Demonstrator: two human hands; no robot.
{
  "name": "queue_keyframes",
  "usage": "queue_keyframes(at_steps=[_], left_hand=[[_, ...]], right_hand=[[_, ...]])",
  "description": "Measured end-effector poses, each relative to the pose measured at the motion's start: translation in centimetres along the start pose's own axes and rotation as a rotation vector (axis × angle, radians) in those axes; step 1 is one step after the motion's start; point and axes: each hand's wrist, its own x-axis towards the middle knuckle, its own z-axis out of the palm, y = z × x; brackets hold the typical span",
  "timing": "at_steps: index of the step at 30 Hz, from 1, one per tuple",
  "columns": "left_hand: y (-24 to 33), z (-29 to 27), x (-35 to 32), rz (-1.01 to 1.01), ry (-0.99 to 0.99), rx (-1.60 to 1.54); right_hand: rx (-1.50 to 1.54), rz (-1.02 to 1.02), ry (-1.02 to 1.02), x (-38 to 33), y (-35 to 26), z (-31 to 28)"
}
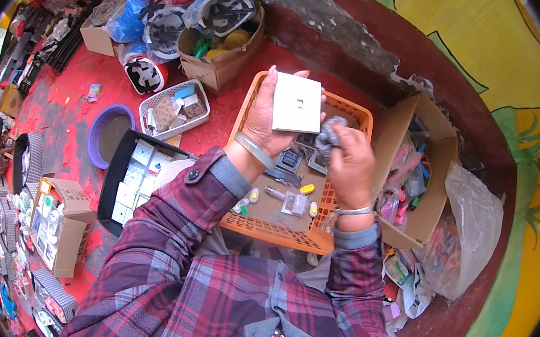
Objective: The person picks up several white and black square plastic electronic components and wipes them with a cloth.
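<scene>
My left hand [271,125], palm up at the upper centre of the frame, cradles a flat white square plate [297,108], fingers bent round behind it. Just to its right, my right hand [354,161] pinches a crumpled grey cloth [330,134] in narrowed fingers. Whether cloth and plate touch, I can't tell.

I'd judge this to be the wiping step; the next move would call for holding the plate steady and drawing the cloth lightly over its face. The plate looks smooth and bright, its face plain but for a small grey-and-white rectangular part near the middle; I can make out no dirt from here.

Beneath my hands, around the centre, sits an orange perforated plastic basket [269,230] with a small yellow oval piece [307,189] inside. Farther out, a round purple basin [96,142] stands left of centre.
</scene>
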Motion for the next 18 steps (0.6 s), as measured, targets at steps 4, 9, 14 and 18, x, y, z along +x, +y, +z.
queue_keyframes(at_steps=[4, 9, 14, 18], left_hand=[[0.1, 0.8, -0.5, -0.109, -0.066, -0.024], [-2.0, 0.4, -0.8, -0.272, -0.109, -0.016], [-3.3, 0.0, -0.7, -0.330, -0.042, -0.028], [-4.1, -0.3, -0.9, -0.369, -0.012, -0.017]], right_hand=[[0.379, 0.271, 0.169, 1.3, 3.3, -2.6], [0.983, 0.316, 0.197, 2.5, 0.0, -3.5], [0.508, 0.244, 0.067, 1.2, 0.0, -0.8], [0.453, 0.154, 0.094, 1.2, -1.1, -0.1]])
